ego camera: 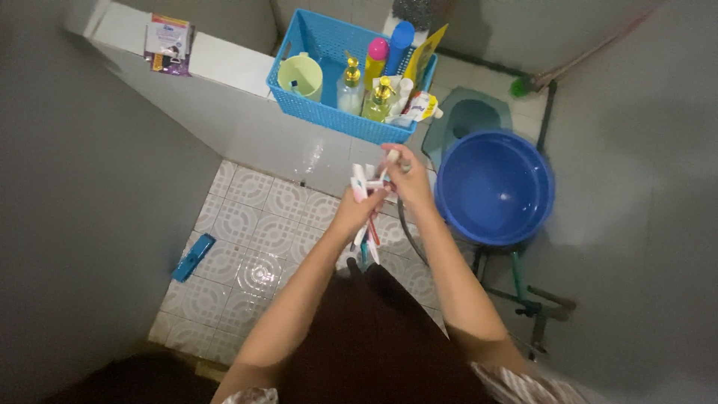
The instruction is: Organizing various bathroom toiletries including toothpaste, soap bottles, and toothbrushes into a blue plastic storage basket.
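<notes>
Your left hand (357, 212) is closed around a bunch of toothbrushes (366, 217), just in front of the blue basket (310, 105). Your right hand (407, 176) pinches one white brush (387, 161) at the top of that bunch. Right of the basket sits a blue basin (494, 187); inside it, a green cup (301, 75) and bottles (378, 96).

- My left hand (357, 212) is covering the middle of the toothbrushes (368, 196), so their count is staying unclear.
- My right hand (407, 179) is hiding whatever my fingertips are pinching.
- Beyond my hands, the blue basket (314, 108) is concealing the lower parts of its bottles (351, 84).
- Right of my hands, the blue basin (495, 187) is hiding its stand.
- My elbows are running off the bottom edge.
</notes>
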